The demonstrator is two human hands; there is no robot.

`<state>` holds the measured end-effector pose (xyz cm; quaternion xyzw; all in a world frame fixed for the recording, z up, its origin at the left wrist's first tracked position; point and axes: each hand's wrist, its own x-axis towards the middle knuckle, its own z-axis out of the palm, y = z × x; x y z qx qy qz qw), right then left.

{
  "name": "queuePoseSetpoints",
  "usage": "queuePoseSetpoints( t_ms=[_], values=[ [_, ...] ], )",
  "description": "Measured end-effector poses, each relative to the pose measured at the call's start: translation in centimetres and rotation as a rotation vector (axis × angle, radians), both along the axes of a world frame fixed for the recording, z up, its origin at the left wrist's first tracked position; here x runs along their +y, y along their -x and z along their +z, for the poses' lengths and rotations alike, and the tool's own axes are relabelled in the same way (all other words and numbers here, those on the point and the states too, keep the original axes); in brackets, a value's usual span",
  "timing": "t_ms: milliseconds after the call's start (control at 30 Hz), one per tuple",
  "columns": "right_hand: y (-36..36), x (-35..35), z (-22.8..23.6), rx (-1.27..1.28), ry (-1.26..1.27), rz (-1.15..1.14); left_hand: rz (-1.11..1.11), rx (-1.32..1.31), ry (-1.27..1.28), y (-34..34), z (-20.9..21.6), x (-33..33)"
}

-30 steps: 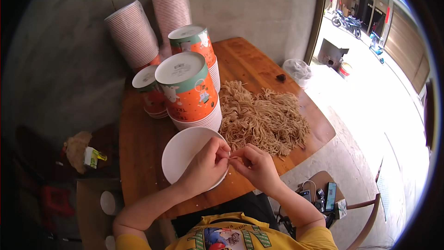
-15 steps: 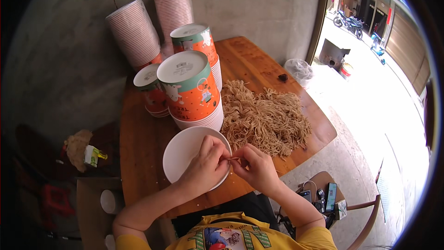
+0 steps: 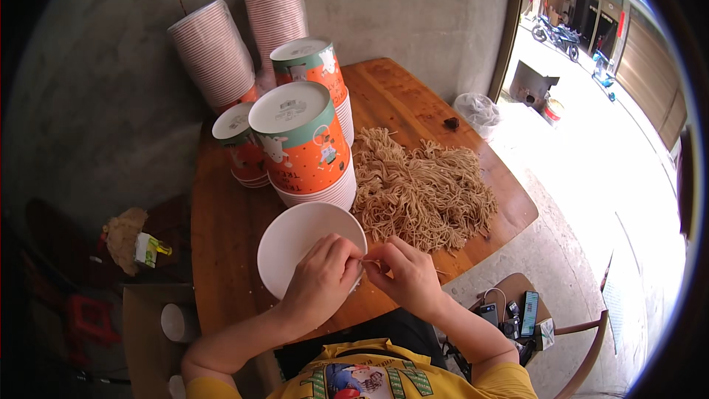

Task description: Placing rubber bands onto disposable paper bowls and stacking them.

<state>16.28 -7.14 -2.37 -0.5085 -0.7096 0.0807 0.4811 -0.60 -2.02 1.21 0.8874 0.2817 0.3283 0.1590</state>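
Observation:
A white paper bucket (image 3: 289,240) stands close in front of me, its open mouth facing up. Over its right rim my left hand (image 3: 322,277) pinches a thin tan cord (image 3: 442,273) with thumb and fingers. My right hand (image 3: 405,275), just right of the rim, is closed on the same cord, and the two sets of fingertips nearly meet. Most of the cord is hidden by my fingers; a short tail shows beyond my right hand. Behind the hands lies a tangled heap of tan cords (image 3: 428,192) on the wooden table (image 3: 509,203).
Upside-down stacks of orange and green paper buckets (image 3: 306,155) rise behind the open one. Taller wrapped stacks (image 3: 213,55) lean by the wall. A cardboard box (image 3: 148,355) sits at lower left. On the right, a chair (image 3: 517,288) holds phones and cables.
Both hands have shifted slightly downward, and my left fingers have lowered toward the right fingertips. The cord's tail now shows past my right hand. The open bucket has moved a little to the left.

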Motion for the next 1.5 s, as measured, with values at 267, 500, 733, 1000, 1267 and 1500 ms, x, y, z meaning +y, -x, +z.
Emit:
queuePoseSetpoints(
  t_ms=[267, 500, 733, 1000, 1267, 1500],
  values=[
    [0.3, -0.2, 0.3, 0.125, 0.047, 0.067, -0.069, -0.157, 0.245, 0.3, -0.3, 0.1],
    [0.6, -0.5, -0.5, 0.498, 0.371, 0.096, -0.118, -0.258, 0.604, 0.2, -0.5, 0.5],
    [0.7, -0.2, -1.5, 0.992, 0.527, 0.233, -0.154, -0.234, 0.734, 0.1, -0.9, 0.8],
    [-0.5, -0.4, -0.5, 0.221, 0.023, -0.013, -0.129, -0.265, 0.877, 0.1, -1.2, 1.1],
    [-1.9, -0.3, 1.4, -0.250, -0.106, 0.044, -0.124, -0.240, 0.802, 0.1, -1.1, 0.9],
    [-1.9, 0.7, 1.0, -0.133, -0.053, 0.120, -0.158, -0.247, 0.772, -0.1, -1.1, 0.4]
  ],
)
